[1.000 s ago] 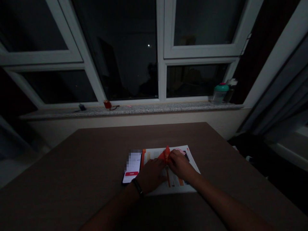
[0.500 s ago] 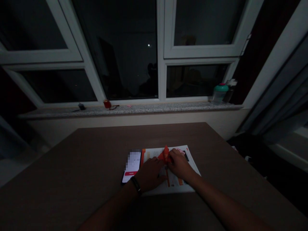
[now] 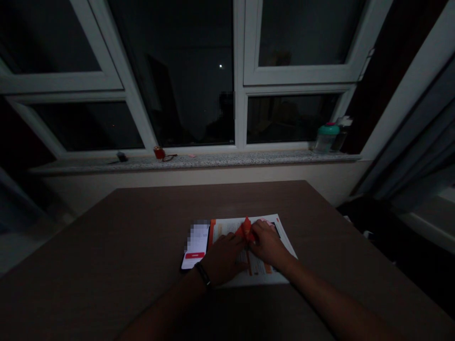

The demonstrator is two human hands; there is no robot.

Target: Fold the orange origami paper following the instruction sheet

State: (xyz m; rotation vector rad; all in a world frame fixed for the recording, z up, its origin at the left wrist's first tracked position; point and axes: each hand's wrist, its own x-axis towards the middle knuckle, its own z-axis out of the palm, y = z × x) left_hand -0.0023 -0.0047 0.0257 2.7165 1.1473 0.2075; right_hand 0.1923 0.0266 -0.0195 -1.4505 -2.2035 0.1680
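Observation:
A folded piece of red-orange paper point(image 3: 246, 227) lies over a printed booklet point(image 3: 265, 277), with one pointed flap standing up. My right hand point(image 3: 265, 240) is closed on the paper's right side, thumb and fingers pinched together. From the left, my left hand point(image 3: 225, 255) rests its stretched fingers against the paper's left part, and its thumb lies apart over the booklet. A dark band point(image 3: 203, 274) is on my left wrist. The fingertips and the lower part of the paper are partly hidden and dim.
A phone with a lit screen point(image 3: 196, 244) lies left of the booklet on the brown table point(image 3: 159, 203). On the stone windowsill point(image 3: 220, 160) stand a small red jar point(image 3: 159, 152), a dark small object point(image 3: 121, 157) and a teal-lidded bottle point(image 3: 327, 137).
My left fingers have shifted slightly right along the paper, and its raised flap looks a little narrower. The right hand keeps its pinch. The view has moved slightly.

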